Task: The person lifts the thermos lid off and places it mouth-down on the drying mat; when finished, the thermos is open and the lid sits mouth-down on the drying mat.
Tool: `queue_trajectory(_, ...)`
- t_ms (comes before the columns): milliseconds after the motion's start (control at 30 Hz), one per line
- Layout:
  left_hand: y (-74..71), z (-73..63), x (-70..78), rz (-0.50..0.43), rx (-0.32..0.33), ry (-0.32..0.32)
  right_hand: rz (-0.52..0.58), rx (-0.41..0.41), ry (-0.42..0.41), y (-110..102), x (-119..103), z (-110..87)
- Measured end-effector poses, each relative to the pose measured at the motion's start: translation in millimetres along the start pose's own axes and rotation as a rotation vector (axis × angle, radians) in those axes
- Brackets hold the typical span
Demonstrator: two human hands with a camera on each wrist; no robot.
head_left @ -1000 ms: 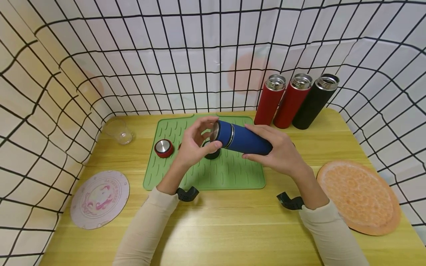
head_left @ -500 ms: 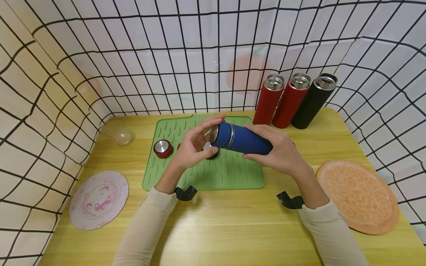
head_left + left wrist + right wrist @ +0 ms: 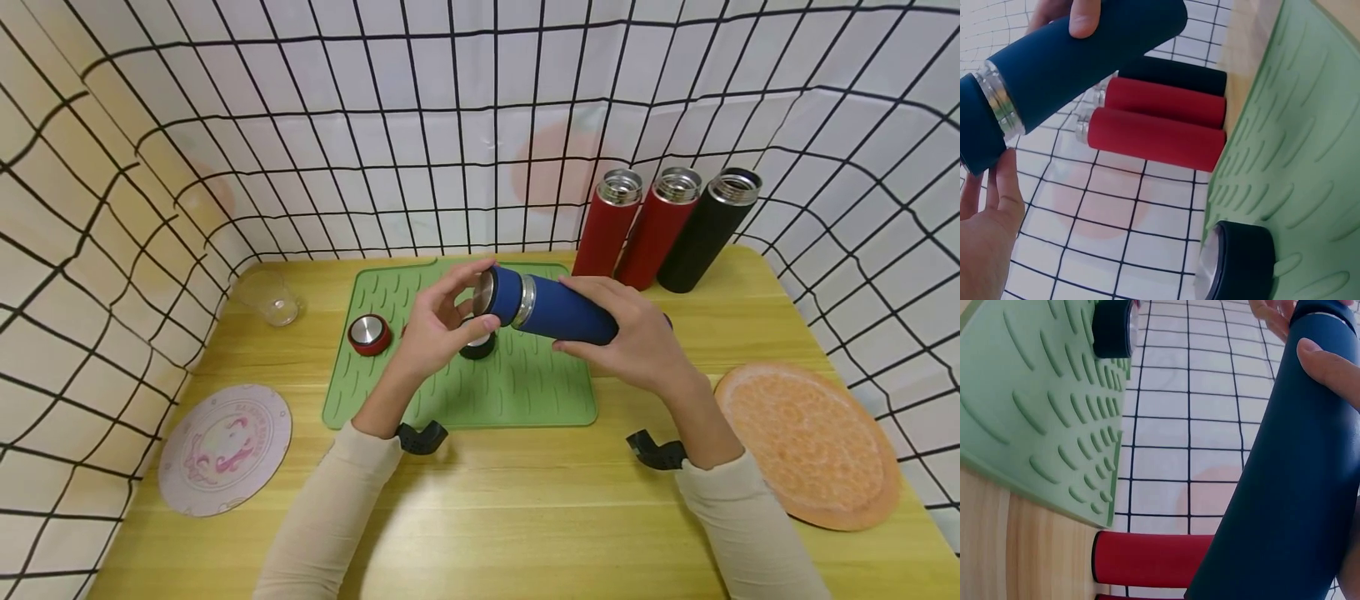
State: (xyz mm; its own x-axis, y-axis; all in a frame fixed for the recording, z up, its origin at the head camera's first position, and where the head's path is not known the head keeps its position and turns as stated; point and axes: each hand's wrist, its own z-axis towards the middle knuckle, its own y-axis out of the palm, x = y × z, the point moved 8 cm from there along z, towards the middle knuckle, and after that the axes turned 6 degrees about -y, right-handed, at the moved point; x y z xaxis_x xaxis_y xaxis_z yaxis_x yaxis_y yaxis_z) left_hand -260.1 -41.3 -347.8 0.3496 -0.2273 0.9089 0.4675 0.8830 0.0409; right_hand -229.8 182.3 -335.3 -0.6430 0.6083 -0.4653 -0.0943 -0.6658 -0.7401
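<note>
Above the green mat (image 3: 525,392), a blue thermos flask (image 3: 573,312) lies tilted on its side between both hands. My right hand (image 3: 637,337) grips its body. Its blue lid (image 3: 507,295), with a steel top, is pinched between thumb and fingers of my left hand (image 3: 435,325). A bright steel neck (image 3: 1000,100) shows between lid and body in the left wrist view; whether the lid still touches the neck I cannot tell. On the mat below stand a black lid (image 3: 477,345), partly behind my left hand, and a red lid (image 3: 369,333). Another red piece is mostly hidden.
Two red flasks (image 3: 603,233) (image 3: 660,233) and a black flask (image 3: 708,233), all lidless, stand at the back right. A clear glass (image 3: 279,310) is at the back left. A pink round mat (image 3: 225,450) lies left, an orange round mat (image 3: 810,446) right. Black wire grid (image 3: 495,108) encloses the table.
The flask body has shifted slightly right with my right hand, away from the lid. The steel band between them has widened. My left fingers have closed on the lid.
</note>
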Motion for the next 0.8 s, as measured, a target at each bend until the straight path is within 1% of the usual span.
queue_trajectory(133, -3.5, 0.6, 1.7, 0.015, 0.029, 0.004, -0.004, 0.009, 0.001, -6, 4, 1.2)
queue_trajectory(300, -7.1, 2.6, 1.5, 0.079, 0.052, 0.003, -0.008, 0.046, 0.007, -20, 15, 1.1)
queue_trajectory(400, -9.3, 2.4, 0.1, 0.122, 0.069, -0.003, 0.013, 0.084, 0.036, -32, 24, -1.5)
queue_trajectory(500, -11.3, 2.6, -0.7, 0.151, 0.096, -0.021, 0.059, 0.14, 0.094, -47, 36, -6.6)
queue_trajectory(567, -13.1, 3.0, -1.7, 0.167, 0.121, -0.039, 0.092, 0.183, 0.137, -58, 45, -11.1)
queue_trajectory(633, -15.1, 3.4, -4.3, 0.187, 0.15, -0.072, 0.113, 0.228, 0.185, -69, 54, -16.5)
queue_trajectory(800, -19.1, 2.2, -15.7, 0.275, 0.211, -0.175, 0.162, 0.35, 0.27, -96, 78, -28.4)
